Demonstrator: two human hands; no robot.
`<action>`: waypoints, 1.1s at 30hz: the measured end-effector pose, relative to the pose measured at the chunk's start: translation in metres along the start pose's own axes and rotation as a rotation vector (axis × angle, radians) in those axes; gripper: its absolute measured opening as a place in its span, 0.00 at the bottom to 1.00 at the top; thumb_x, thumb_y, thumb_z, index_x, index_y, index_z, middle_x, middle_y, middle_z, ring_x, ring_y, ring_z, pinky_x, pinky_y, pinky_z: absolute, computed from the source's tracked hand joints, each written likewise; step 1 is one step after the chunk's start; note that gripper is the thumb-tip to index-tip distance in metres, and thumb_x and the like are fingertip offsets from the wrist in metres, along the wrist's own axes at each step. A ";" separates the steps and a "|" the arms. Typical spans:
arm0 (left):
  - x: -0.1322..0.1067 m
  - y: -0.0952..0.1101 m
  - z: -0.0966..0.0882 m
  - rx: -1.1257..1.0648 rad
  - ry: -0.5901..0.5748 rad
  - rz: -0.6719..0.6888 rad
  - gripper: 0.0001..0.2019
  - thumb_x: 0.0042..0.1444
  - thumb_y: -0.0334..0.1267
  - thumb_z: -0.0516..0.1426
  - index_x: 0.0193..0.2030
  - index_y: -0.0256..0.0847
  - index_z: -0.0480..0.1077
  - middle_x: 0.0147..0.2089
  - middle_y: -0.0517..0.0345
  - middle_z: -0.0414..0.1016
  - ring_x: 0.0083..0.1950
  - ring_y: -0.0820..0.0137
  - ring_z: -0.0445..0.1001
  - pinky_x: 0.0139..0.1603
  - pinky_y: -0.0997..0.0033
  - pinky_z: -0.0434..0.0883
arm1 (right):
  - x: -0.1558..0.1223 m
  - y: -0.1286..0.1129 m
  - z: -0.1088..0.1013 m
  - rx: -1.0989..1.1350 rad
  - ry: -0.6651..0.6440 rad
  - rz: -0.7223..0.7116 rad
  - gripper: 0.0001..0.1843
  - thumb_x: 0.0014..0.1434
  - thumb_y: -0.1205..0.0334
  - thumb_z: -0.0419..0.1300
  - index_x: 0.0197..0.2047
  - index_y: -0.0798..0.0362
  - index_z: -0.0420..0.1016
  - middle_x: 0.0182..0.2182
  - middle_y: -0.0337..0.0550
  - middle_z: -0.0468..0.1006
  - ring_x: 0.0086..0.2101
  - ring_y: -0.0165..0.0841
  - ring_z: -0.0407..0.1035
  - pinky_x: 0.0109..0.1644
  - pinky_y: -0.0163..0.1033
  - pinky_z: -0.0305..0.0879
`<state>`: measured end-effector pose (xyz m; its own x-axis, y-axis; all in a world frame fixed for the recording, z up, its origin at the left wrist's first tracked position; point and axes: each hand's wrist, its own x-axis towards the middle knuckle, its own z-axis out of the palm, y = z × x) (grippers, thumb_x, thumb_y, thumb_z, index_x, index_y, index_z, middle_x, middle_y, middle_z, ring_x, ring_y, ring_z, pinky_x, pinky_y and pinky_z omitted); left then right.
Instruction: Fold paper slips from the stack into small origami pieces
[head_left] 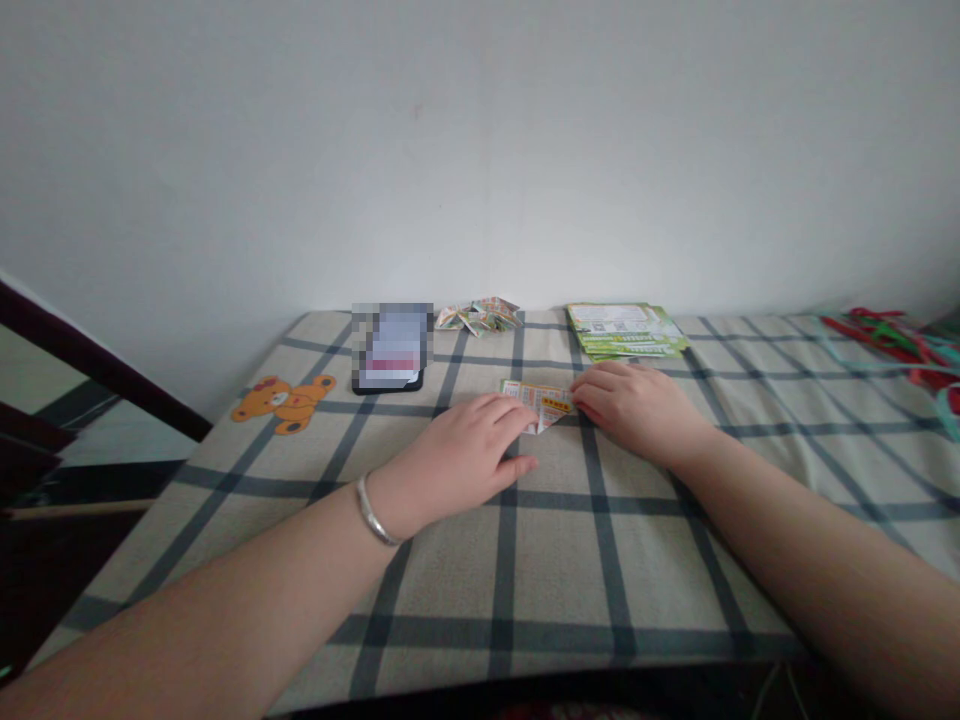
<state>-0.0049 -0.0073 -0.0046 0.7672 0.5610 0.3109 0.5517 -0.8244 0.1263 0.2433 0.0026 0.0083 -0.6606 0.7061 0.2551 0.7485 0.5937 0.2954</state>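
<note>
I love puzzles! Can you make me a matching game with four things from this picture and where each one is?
Things:
1 bear picture
2 silver bracelet
3 green leaflet stack
4 folded paper

Places:
A touched by left hand and right hand
B printed on the left side of the checked cloth
C at the cloth's far edge
D on the left wrist

Pairs: 1-B, 2-D, 3-C, 4-A
</note>
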 end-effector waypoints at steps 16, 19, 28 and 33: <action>0.005 -0.002 0.000 -0.039 0.029 -0.084 0.06 0.60 0.36 0.57 0.43 0.39 0.70 0.43 0.55 0.73 0.47 0.64 0.71 0.49 0.61 0.70 | -0.003 -0.022 -0.010 0.117 0.135 0.000 0.07 0.61 0.66 0.54 0.39 0.55 0.72 0.39 0.47 0.78 0.41 0.37 0.71 0.42 0.40 0.64; 0.005 -0.001 0.002 0.009 0.056 -0.092 0.06 0.59 0.39 0.59 0.39 0.38 0.70 0.39 0.55 0.73 0.43 0.64 0.71 0.44 0.62 0.70 | -0.002 -0.028 -0.012 0.224 0.189 -0.020 0.06 0.61 0.66 0.54 0.38 0.55 0.71 0.38 0.47 0.78 0.40 0.37 0.71 0.43 0.40 0.66; 0.005 -0.003 0.003 -0.077 0.207 -0.078 0.04 0.63 0.32 0.53 0.40 0.40 0.69 0.39 0.57 0.74 0.43 0.66 0.72 0.45 0.64 0.68 | -0.003 -0.029 -0.007 0.495 0.268 0.078 0.15 0.59 0.58 0.60 0.48 0.54 0.68 0.42 0.47 0.78 0.43 0.38 0.72 0.46 0.43 0.69; 0.003 -0.005 0.006 -0.303 0.306 -0.194 0.03 0.62 0.34 0.54 0.43 0.41 0.65 0.38 0.59 0.73 0.38 0.70 0.73 0.37 0.69 0.69 | 0.000 -0.021 0.004 0.615 0.238 0.069 0.16 0.57 0.63 0.62 0.49 0.51 0.70 0.51 0.47 0.74 0.51 0.38 0.68 0.55 0.46 0.66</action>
<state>-0.0034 -0.0012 -0.0097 0.5022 0.6968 0.5122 0.5202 -0.7165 0.4648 0.2276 -0.0086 -0.0020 -0.5515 0.6879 0.4718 0.6393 0.7119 -0.2908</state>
